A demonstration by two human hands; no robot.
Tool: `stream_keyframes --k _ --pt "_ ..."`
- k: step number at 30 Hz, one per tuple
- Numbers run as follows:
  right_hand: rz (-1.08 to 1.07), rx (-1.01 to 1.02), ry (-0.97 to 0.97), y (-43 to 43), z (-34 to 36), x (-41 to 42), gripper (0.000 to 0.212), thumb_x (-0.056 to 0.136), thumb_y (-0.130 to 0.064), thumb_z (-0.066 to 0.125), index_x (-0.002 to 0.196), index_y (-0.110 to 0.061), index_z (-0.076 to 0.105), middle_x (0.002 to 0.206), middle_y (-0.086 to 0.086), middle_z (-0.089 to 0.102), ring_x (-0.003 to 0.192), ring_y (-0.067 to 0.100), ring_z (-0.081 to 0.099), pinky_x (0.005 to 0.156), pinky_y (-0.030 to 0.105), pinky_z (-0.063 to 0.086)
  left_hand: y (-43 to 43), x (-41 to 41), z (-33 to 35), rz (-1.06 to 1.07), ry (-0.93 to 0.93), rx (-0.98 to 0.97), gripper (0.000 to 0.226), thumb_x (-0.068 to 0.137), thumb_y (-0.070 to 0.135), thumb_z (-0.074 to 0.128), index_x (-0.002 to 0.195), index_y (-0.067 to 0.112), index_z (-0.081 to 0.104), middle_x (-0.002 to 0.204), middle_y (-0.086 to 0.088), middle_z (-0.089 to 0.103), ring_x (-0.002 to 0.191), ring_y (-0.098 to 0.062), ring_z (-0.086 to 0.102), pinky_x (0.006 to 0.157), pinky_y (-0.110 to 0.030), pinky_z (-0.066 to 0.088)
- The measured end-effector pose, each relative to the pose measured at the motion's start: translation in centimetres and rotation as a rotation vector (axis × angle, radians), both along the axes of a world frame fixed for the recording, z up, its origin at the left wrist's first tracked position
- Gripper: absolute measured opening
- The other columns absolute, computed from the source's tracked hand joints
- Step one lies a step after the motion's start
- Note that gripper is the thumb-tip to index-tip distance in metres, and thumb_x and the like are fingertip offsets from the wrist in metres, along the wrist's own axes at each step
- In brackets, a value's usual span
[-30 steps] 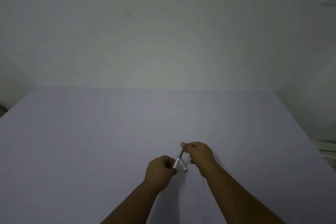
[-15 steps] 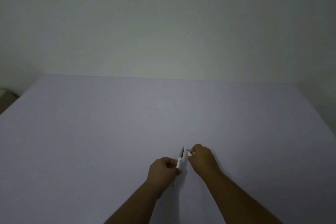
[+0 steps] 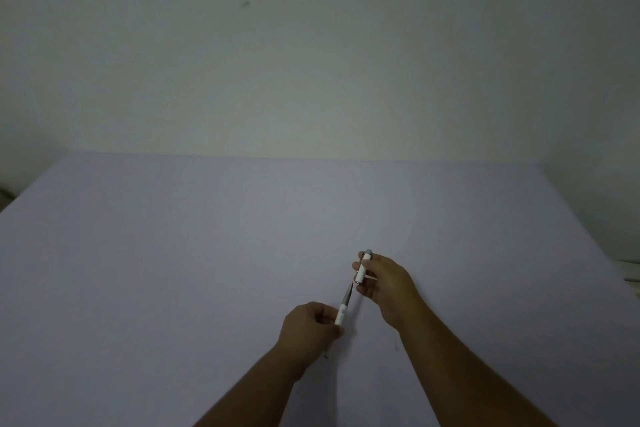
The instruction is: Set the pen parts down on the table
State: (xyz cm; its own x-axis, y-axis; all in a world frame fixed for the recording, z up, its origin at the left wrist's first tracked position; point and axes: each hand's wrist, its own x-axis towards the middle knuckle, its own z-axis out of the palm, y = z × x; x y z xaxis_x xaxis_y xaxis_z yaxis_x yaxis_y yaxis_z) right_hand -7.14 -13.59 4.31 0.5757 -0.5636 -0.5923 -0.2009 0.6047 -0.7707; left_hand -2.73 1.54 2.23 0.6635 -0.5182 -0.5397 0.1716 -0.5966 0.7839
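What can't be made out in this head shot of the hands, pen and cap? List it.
- Pen lower barrel: head view, hidden inside the left hand.
- Pen tip against the cap in the right hand: too small and dim to tell if it has entered.
- Print on the pen: too small.
- Forearms: cut by the bottom edge.

surface: pale lilac table (image 3: 173, 288) | edge: meets wall (image 3: 311, 62)

Two bare hands are in view: the left hand (image 3: 309, 325) at six o'clock and the right hand (image 3: 387, 284) toward five o'clock. One slim white plastic pen body with a dark grey tip (image 3: 343, 311). One short white cylindrical pen cap (image 3: 362, 270). One pale lilac flat tabletop (image 3: 173, 270).
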Motion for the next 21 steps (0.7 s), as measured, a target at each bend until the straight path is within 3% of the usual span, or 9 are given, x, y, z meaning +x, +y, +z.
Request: stream_keyframes --k 11,21 --pt "0.098 -0.054 0.005 -0.5 -0.6 -1.4 0.019 0.093 -0.006 0.052 0.107 -0.003 0.063 0.083 0.006 0.064 0.074 0.019 0.062 0.069 0.03 0.05 -0.9 -0.8 0.7 -0.037 0.013 -0.016 0.02 0.076 0.01 0.072 0.072 0.028 0.065 0.079 0.003 0.066 0.072 -0.013 0.06 0.058 -0.02 0.048" --pt "0.216 -0.044 -0.012 0.6 -0.5 -2.2 0.024 0.092 -0.003 0.052 0.112 0.007 0.06 0.081 0.008 0.064 0.069 0.02 0.063 0.064 0.024 0.057 -1.0 -0.9 1.3 0.006 0.046 -0.067 0.015 0.077 0.008 0.071 0.074 0.022 0.068 0.077 -0.003 0.066 0.068 -0.017 0.059 0.062 -0.027 0.054"
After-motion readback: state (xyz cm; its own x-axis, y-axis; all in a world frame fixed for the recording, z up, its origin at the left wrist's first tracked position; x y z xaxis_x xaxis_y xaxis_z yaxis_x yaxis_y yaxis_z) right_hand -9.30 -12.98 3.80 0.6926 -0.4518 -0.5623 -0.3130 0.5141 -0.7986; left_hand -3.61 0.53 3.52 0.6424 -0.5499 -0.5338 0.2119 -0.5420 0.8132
